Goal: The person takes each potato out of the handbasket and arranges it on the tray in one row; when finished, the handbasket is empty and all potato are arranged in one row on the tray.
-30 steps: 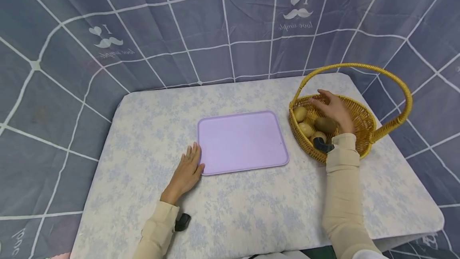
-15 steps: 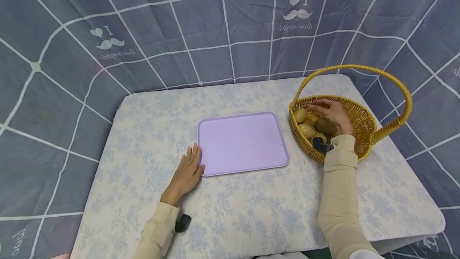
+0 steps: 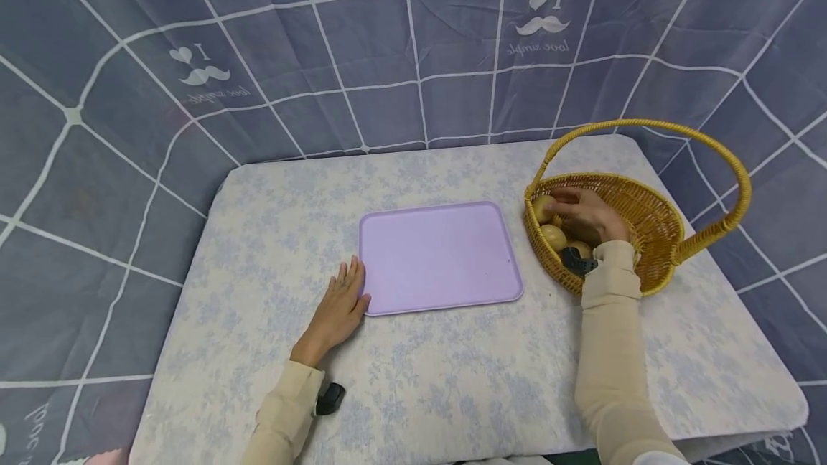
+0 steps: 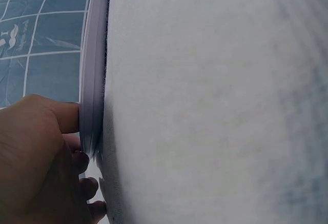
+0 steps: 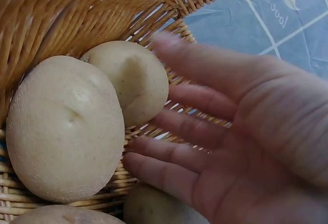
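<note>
The rounded, pale-yellow potato (image 5: 128, 83) at ten o'clock in the golden wicker basket (image 3: 652, 232) should prove firm, fairly weighty, best cupped mid-body by the right hand's (image 5: 241, 131) spread, empty fingers, the left hand (image 3: 337, 301) resting relaxed-fingered against the lilac rectangular tray (image 3: 442, 257).

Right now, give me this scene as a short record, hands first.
Left hand: touches rectangular lilac tray at its left edge
Right hand: fingers beside a round pale-tan potato, contact unclear
Potatoes: at least three visible, inside yellow wicker basket
Basket: right of tray, arched handle up
Surface: white tablecloth with pale-blue floral print
</note>
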Demonstrator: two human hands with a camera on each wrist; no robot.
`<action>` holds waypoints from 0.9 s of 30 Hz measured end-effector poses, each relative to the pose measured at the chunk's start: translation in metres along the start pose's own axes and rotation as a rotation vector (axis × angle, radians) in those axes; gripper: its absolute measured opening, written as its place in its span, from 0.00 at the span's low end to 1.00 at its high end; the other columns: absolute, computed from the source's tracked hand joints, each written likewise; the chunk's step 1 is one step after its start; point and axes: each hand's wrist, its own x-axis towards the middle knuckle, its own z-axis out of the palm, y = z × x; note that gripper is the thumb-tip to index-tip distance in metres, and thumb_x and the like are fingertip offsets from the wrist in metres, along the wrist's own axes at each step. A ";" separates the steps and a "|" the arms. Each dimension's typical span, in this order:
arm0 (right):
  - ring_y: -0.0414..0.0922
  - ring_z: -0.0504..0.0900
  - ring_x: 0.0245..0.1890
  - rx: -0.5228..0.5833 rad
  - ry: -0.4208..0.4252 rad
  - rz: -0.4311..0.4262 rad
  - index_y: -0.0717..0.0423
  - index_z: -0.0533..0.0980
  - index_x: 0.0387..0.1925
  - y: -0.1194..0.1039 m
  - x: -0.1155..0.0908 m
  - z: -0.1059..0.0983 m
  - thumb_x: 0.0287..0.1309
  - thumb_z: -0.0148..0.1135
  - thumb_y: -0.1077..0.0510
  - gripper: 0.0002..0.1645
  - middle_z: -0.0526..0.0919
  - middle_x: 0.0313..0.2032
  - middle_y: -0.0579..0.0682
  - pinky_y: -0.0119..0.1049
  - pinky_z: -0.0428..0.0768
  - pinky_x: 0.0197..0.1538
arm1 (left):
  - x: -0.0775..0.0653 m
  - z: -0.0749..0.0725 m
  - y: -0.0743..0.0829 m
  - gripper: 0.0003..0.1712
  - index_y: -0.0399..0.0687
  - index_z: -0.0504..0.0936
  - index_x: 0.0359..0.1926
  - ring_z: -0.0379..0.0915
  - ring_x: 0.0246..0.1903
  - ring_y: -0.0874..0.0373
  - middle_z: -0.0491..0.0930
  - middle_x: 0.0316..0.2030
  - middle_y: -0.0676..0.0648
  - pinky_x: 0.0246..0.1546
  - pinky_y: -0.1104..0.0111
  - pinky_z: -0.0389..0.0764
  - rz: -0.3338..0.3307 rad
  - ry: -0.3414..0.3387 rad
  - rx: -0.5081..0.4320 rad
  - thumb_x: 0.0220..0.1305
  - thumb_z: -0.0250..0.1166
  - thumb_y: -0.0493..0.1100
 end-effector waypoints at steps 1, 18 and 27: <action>0.46 0.68 0.56 0.007 -0.006 0.013 0.66 0.48 0.73 0.000 0.000 0.000 0.66 0.57 0.50 0.45 0.59 0.67 0.64 0.44 0.70 0.60 | 0.000 0.000 0.000 0.36 0.35 0.44 0.74 0.31 0.73 0.41 0.38 0.74 0.38 0.70 0.44 0.39 -0.002 -0.004 -0.002 0.74 0.48 0.44; 0.44 0.74 0.43 -0.110 0.096 -0.016 0.71 0.56 0.68 -0.003 0.009 0.006 0.63 0.61 0.57 0.39 0.64 0.61 0.68 0.35 0.79 0.43 | 0.002 0.000 0.000 0.36 0.36 0.44 0.74 0.31 0.74 0.42 0.38 0.74 0.39 0.71 0.45 0.39 -0.009 -0.007 0.005 0.74 0.48 0.44; 0.53 0.72 0.44 -0.244 0.130 -0.069 0.67 0.63 0.61 -0.003 0.009 0.006 0.60 0.64 0.57 0.33 0.66 0.57 0.66 0.37 0.76 0.39 | 0.002 -0.001 0.001 0.36 0.35 0.44 0.74 0.31 0.73 0.42 0.38 0.74 0.39 0.71 0.44 0.40 -0.010 0.001 0.008 0.74 0.48 0.44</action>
